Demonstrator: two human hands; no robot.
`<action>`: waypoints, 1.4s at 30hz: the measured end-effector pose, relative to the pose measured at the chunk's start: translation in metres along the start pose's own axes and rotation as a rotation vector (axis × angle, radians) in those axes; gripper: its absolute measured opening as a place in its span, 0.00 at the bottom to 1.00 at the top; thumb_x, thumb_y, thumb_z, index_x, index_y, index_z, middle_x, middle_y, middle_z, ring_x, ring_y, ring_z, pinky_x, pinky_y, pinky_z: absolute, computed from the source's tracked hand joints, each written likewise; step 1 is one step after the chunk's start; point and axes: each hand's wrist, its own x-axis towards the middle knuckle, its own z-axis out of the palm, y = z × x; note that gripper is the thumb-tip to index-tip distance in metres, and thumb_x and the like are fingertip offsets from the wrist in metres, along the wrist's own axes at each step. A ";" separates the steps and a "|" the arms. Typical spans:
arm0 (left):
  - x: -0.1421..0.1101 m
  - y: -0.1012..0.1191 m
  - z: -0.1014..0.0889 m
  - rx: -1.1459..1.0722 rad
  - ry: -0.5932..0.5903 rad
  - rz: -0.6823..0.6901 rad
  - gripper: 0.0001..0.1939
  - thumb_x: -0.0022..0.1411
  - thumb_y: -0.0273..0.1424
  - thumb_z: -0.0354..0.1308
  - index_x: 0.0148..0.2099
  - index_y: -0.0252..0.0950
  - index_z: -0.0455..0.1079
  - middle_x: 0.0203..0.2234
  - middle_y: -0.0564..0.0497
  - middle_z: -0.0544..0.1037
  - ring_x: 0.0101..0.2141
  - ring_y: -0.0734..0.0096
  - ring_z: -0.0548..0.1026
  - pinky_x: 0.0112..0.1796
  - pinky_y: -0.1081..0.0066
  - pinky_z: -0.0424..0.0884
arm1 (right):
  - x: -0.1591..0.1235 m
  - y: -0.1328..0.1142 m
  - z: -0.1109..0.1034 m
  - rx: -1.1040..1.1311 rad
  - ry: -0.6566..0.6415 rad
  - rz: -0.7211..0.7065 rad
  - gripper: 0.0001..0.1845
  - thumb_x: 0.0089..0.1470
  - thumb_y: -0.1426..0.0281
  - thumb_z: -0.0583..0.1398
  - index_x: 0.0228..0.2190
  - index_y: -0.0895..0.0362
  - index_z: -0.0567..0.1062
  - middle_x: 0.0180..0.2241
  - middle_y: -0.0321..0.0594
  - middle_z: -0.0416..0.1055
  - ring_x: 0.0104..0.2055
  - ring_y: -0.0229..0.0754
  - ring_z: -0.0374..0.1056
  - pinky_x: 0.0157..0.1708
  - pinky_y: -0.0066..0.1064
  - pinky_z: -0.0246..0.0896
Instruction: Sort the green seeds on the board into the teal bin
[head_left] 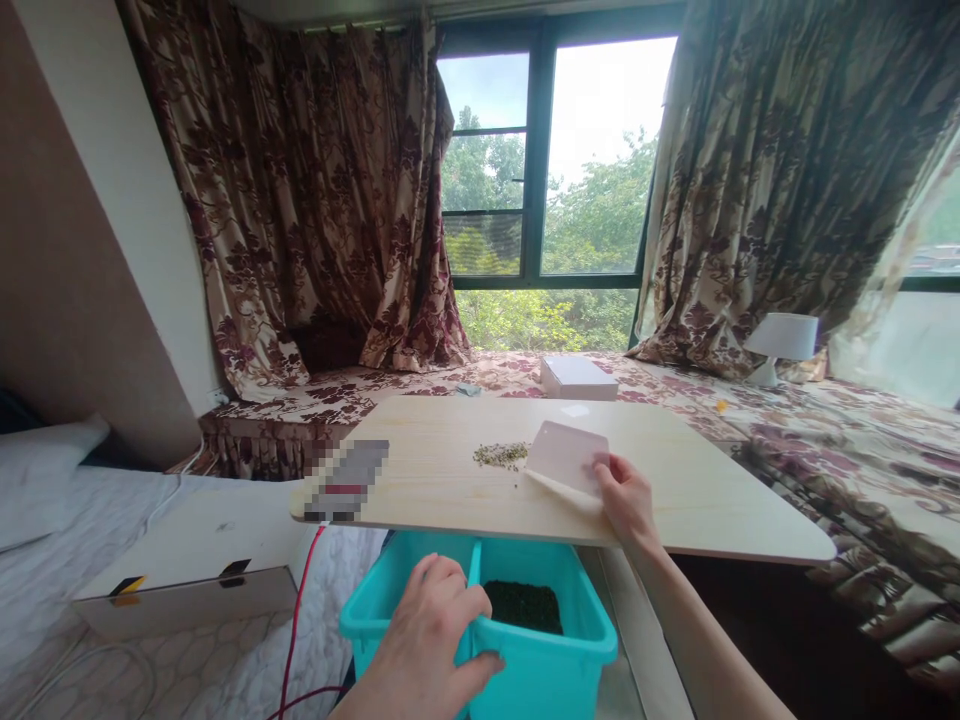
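Observation:
My right hand pinches the right edge of a thin white plastic sheet with a small hole in one corner. The sheet leans over the pale wooden tabletop, its left side beside a small pile of greenish grains. Below the table's near edge stands a two-compartment turquoise bin. My left hand is closed over the bin's middle divider at the near rim, thumb outside. Dark green grains lie in the right compartment; my hand partly hides the left one.
A pixelated phone-like object lies at the table's left end, with a red cable hanging from it. A white box and a small lamp stand beyond on the floral-covered ledge. Another white box rests on the bed.

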 end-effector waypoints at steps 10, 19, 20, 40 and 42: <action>0.001 -0.007 0.005 0.027 0.013 0.029 0.12 0.46 0.25 0.65 0.34 0.38 0.67 0.32 0.52 0.71 0.41 0.61 0.67 0.48 0.56 0.59 | 0.003 0.010 0.003 0.086 -0.016 -0.040 0.16 0.46 0.59 0.58 0.30 0.58 0.76 0.29 0.45 0.78 0.33 0.48 0.71 0.34 0.36 0.63; 0.000 -0.005 0.004 0.012 0.010 0.014 0.12 0.47 0.26 0.65 0.34 0.38 0.67 0.32 0.52 0.71 0.41 0.61 0.67 0.47 0.58 0.60 | 0.004 0.013 0.001 0.021 0.051 -0.044 0.17 0.47 0.58 0.57 0.30 0.58 0.75 0.26 0.43 0.76 0.29 0.45 0.68 0.30 0.34 0.60; 0.000 -0.005 0.005 0.013 0.014 0.015 0.12 0.47 0.26 0.65 0.34 0.38 0.68 0.32 0.52 0.72 0.41 0.61 0.67 0.47 0.59 0.60 | 0.005 0.015 0.001 0.025 0.049 -0.049 0.17 0.47 0.57 0.57 0.30 0.58 0.75 0.26 0.42 0.75 0.29 0.45 0.68 0.30 0.34 0.60; -0.001 0.004 -0.005 -0.008 -0.042 -0.049 0.10 0.50 0.28 0.65 0.35 0.37 0.68 0.34 0.51 0.71 0.43 0.61 0.66 0.47 0.60 0.59 | 0.001 0.006 0.002 0.079 -0.015 -0.027 0.16 0.48 0.59 0.57 0.32 0.58 0.75 0.30 0.44 0.77 0.34 0.47 0.72 0.37 0.37 0.64; -0.002 0.004 -0.005 -0.008 -0.038 -0.038 0.10 0.50 0.28 0.65 0.35 0.37 0.68 0.34 0.51 0.71 0.43 0.61 0.66 0.48 0.59 0.59 | 0.001 0.006 0.004 0.103 -0.048 -0.023 0.17 0.47 0.58 0.58 0.32 0.58 0.75 0.30 0.44 0.78 0.35 0.48 0.72 0.37 0.37 0.64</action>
